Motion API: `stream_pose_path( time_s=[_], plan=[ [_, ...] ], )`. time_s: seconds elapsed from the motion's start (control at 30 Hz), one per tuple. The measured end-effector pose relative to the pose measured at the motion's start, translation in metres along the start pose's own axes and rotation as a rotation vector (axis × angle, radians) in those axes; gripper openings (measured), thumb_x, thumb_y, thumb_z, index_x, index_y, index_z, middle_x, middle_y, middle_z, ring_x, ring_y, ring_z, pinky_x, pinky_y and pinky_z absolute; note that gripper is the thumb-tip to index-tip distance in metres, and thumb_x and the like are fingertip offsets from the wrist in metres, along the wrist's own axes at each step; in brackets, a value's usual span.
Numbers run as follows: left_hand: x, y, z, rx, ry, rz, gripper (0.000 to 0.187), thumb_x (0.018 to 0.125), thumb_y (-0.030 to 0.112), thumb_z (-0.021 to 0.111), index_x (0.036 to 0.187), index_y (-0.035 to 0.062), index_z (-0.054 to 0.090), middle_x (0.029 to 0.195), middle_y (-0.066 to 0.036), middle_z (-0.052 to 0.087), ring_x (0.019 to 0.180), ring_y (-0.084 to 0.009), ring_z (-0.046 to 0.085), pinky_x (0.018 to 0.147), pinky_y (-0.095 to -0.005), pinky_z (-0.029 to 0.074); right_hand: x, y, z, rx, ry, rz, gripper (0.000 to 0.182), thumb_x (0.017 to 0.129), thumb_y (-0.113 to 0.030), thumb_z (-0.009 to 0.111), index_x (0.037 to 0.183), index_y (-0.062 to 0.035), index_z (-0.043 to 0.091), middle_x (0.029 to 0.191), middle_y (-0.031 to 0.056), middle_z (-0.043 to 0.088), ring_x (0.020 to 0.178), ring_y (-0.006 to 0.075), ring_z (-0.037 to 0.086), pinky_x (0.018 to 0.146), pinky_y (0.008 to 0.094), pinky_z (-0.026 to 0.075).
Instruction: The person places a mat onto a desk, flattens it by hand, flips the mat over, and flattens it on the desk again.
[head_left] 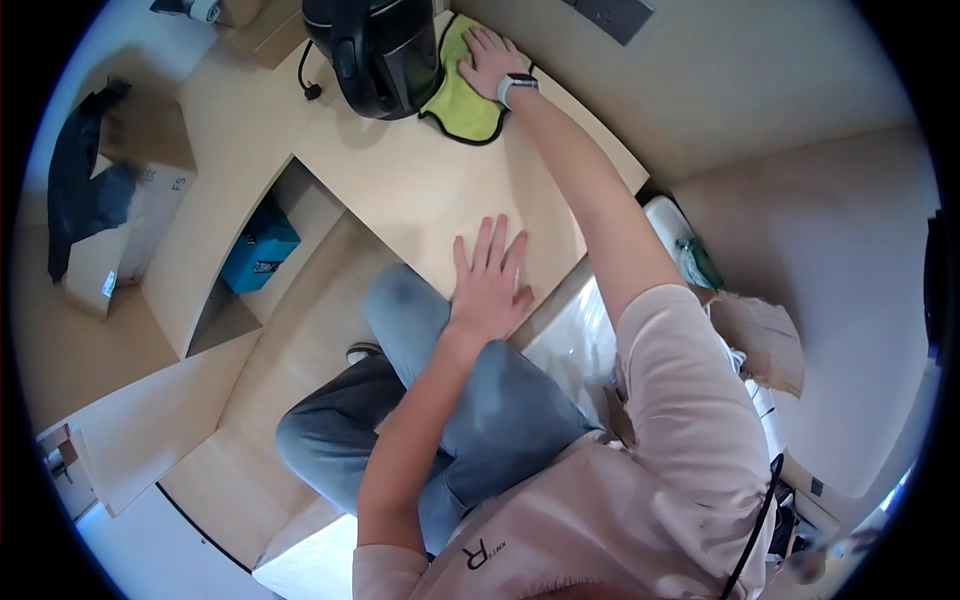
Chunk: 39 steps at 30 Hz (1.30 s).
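Note:
My right hand [492, 62], with a watch on its wrist, lies flat with fingers spread on a yellow-green cloth [462, 100] with black edging. The cloth lies on a light wood tabletop [400, 180], close to the wall. Just left of it stands a glossy black appliance [385, 65] with a handle; its exact kind I cannot make out. My left hand [488, 285] rests palm down near the table's front edge, fingers apart, holding nothing.
A black plug [312, 92] lies beside the appliance. Below the tabletop, a blue box [262, 248] sits in an open shelf. Cardboard box [150, 210] with dark plastic stands at left. A torn cardboard piece [760, 345] and a green bottle [700, 262] are at right. A wall socket [612, 15] is above.

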<state>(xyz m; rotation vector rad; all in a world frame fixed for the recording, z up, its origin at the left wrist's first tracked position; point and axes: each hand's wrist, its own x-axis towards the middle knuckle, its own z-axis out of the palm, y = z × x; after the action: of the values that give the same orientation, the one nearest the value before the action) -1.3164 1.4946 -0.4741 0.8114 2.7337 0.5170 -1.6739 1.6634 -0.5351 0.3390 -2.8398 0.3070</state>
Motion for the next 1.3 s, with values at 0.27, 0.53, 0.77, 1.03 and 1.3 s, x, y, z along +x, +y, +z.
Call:
stream_pose_path(
  time_s=[0.27,0.53,0.77,1.03,1.3],
  plan=[
    [-0.005,-0.007,0.014,-0.100,0.175,0.002,0.097,0.088,0.040,0.074,0.164,0.0027,0.027,0.175,-0.023,0.012,0.163,-0.0402,0.009,0.128,-0.0637,0.010,-0.154,0.005,-0.056,-0.047,-0.009,0.159,0.075,0.101,-0.050,0.045,0.162,-0.0074,0.038,0.171,0.0133,0.035,0.160,0.0277,0.029,0.129,0.0575,0.022],
    [-0.021,-0.007,0.008,-0.067,0.278,-0.040,0.093,0.088,0.035,0.074,0.162,0.0013,0.030,0.175,-0.018,0.013,0.162,-0.0397,0.013,0.129,-0.0574,0.017,-0.242,-0.061,-0.072,-0.075,0.031,0.305,0.074,0.101,-0.045,0.047,0.162,-0.0033,0.037,0.171,0.0157,0.032,0.160,0.0303,0.025,0.128,0.0604,0.019],
    [-0.023,-0.015,0.013,-0.124,0.320,-0.051,0.074,0.088,0.028,0.074,0.151,0.0023,0.044,0.162,-0.020,0.039,0.153,-0.0375,0.034,0.126,-0.0563,0.026,-0.277,-0.108,-0.074,-0.040,0.030,0.292,0.076,0.099,-0.044,0.048,0.162,-0.0011,0.036,0.171,0.0184,0.031,0.161,0.0326,0.024,0.129,0.0619,0.015],
    [-0.021,-0.026,0.009,-0.535,0.593,-0.054,0.044,0.086,0.009,0.074,0.127,0.0022,0.060,0.135,-0.020,0.056,0.127,-0.0358,0.059,0.106,-0.0453,0.052,-0.277,-0.111,-0.081,-0.028,0.025,0.286,0.074,0.099,-0.042,0.049,0.160,-0.0011,0.038,0.171,0.0183,0.032,0.161,0.0324,0.025,0.128,0.0629,0.017],
    [-0.008,-0.045,0.024,-1.001,0.586,-0.171,0.024,0.091,0.009,0.072,0.112,-0.0022,0.067,0.107,-0.020,0.071,0.083,-0.0285,0.074,0.078,-0.0397,0.059,-0.277,-0.113,-0.083,-0.023,0.037,0.288,0.073,0.098,-0.040,0.051,0.159,-0.0015,0.040,0.169,0.0182,0.035,0.159,0.0333,0.027,0.127,0.0634,0.019]
  ],
)
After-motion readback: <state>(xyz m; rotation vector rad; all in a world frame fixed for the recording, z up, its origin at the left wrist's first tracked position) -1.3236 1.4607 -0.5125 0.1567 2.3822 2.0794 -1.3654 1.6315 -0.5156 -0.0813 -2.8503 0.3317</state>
